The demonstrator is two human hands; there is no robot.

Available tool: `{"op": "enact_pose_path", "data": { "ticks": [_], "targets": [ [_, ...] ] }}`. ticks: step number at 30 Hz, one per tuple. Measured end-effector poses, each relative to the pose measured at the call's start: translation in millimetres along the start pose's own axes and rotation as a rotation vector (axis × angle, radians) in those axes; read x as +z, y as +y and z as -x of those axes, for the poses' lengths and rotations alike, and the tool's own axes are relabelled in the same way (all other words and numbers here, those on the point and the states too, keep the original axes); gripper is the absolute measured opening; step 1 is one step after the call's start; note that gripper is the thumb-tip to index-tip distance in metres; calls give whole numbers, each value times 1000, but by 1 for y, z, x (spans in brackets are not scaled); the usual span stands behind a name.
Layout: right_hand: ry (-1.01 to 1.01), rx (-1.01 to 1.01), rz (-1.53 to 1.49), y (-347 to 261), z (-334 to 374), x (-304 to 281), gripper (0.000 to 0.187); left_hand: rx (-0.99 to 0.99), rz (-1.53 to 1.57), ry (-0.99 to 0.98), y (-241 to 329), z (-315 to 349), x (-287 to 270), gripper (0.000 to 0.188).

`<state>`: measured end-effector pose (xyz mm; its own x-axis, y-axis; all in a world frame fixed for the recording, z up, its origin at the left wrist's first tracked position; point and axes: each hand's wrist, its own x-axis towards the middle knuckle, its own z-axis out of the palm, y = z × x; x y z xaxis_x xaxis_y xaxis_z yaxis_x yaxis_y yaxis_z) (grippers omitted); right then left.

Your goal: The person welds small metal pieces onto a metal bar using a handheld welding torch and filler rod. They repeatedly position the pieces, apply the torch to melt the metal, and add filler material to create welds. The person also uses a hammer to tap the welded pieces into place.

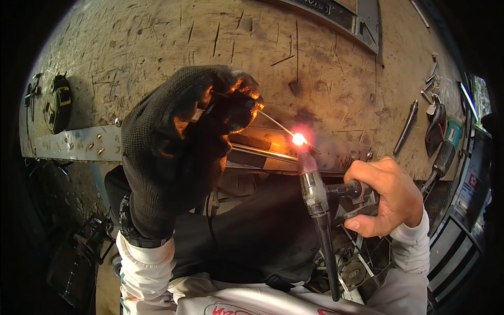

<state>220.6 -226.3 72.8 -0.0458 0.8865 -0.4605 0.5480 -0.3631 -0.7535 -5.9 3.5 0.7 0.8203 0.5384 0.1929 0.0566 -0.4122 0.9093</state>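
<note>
My left hand [176, 142], in a black knitted work glove, is closed on a thin filler rod [276, 123]. The rod slants down to the right, and its far end meets a bright pink-white glow. A TIG welding torch [314, 193] points up into that glow. Bare fingers of my right hand [392, 197] wrap round the torch's side grip. Below the glow lies a thin metal rod or tube [262, 152], lit orange and partly hidden by my glove. A flat metal strip [79, 144] runs along the bench's near edge under the work. The glare hides the contact spot.
The wooden bench top [157, 37] is scratched and worn. At the left lies a black and yellow tape measure [60, 104]. A metal frame [362, 31] sits at the far side. On the right are a slim dark tool [406, 127] and a teal-and-black power tool [448, 148].
</note>
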Motion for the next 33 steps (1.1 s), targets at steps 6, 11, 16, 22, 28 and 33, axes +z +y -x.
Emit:
{"op": "enact_pose_path", "data": {
  "ticks": [6,11,16,22,28,33],
  "targets": [
    [5,19,42,2,2,2,45,-78,124,-41,6,-3,1,28],
    [7,0,2,3,2,2,45,-256,620,194,16,2,14,30],
    [-12,5,-15,1,1,-1,46,-162,645,247,7,5,23,34],
    [-28,14,46,8,7,0,45,-124,456,150,-2,12,15,30],
    [-20,70,-97,-29,-25,0,51,-78,346,-160,3,-10,-19,39],
    [121,145,-175,-24,-16,3,49,-170,550,87,4,7,3,33]
  ]
}}
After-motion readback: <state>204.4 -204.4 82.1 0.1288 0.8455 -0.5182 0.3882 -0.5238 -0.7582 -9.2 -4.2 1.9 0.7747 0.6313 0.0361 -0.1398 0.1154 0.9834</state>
